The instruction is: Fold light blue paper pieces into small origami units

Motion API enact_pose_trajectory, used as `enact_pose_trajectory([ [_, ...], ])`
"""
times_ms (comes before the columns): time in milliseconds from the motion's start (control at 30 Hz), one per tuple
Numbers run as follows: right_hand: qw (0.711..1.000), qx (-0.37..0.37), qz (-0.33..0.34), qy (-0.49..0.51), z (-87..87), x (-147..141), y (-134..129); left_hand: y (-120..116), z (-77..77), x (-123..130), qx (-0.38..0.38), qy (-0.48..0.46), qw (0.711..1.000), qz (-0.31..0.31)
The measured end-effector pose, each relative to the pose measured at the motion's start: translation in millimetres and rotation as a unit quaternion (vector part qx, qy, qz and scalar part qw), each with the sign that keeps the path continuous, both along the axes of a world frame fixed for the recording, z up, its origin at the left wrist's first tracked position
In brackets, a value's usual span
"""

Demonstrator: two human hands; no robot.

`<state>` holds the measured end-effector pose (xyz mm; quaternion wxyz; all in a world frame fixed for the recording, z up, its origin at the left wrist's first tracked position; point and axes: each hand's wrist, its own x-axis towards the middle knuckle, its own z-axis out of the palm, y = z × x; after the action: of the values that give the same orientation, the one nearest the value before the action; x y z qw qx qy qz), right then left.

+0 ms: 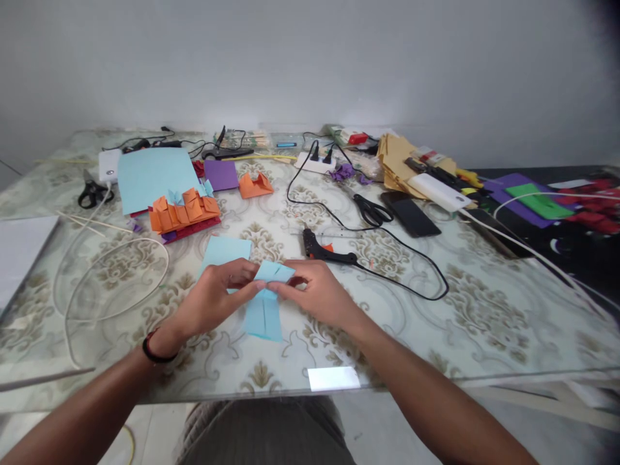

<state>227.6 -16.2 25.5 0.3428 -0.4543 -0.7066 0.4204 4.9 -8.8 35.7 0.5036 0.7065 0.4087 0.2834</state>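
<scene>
A light blue folded paper [264, 315] is held between both hands above the patterned table, its lower part hanging toward me with a crease down the middle. My left hand [213, 297] pinches its left side, thumb on the near face. On the other side, my right hand [317, 290] grips the upper right part, and the two thumb tips nearly meet at a fold. Behind my left hand lies a flat light blue sheet [227, 250], partly covered by the fingers. A black glue gun [329, 254] rests just beyond my right hand.
Orange folded papers [186, 212] lie at the back left near a large blue sheet [155, 174] and scissors [90, 192]. Black scissors [372, 210], a phone [411, 213] and a power strip [316, 163] sit farther back. Cables loop across both sides of the table [397, 349].
</scene>
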Motion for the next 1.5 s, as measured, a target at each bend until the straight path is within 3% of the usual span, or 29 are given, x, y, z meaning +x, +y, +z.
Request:
enact_pose_trajectory([
  [133,0.999,-0.019,-0.030,0.037,-1.5,-3,-4,-2,-7.1,1,0.005,0.006,1.000,0.029],
  [333,0.987,-0.007,-0.067,0.143,-0.2,-5,-8,-6,-6.7,4,-0.070,-0.123,0.989,0.041],
  [467,0.976,-0.014,-0.073,0.205,0.1,-4,-8,-8,-3.7,5,-0.027,-0.160,0.986,0.038],
  [600,0.961,-0.037,-0.050,0.268,2.0,-2,-5,-8,-0.4,4,0.048,-0.128,0.989,0.059],
  [733,0.967,0.009,-0.015,0.254,6.1,2,-5,-6,1.4,-1,0.096,-0.070,0.992,0.052],
  [900,0.976,0.027,0.003,0.217,9.3,3,-5,-4,3.4,-7,0.096,-0.035,0.992,0.070],
  [1267,0.977,0.040,-0.031,0.209,-0.4,-4,-2,-3,-3.9,2,-0.034,-0.098,0.994,0.048],
  [1500,0.980,0.037,-0.032,0.192,-2.6,-4,-2,6,-2.6,0,-0.062,0.015,0.997,0.040],
])
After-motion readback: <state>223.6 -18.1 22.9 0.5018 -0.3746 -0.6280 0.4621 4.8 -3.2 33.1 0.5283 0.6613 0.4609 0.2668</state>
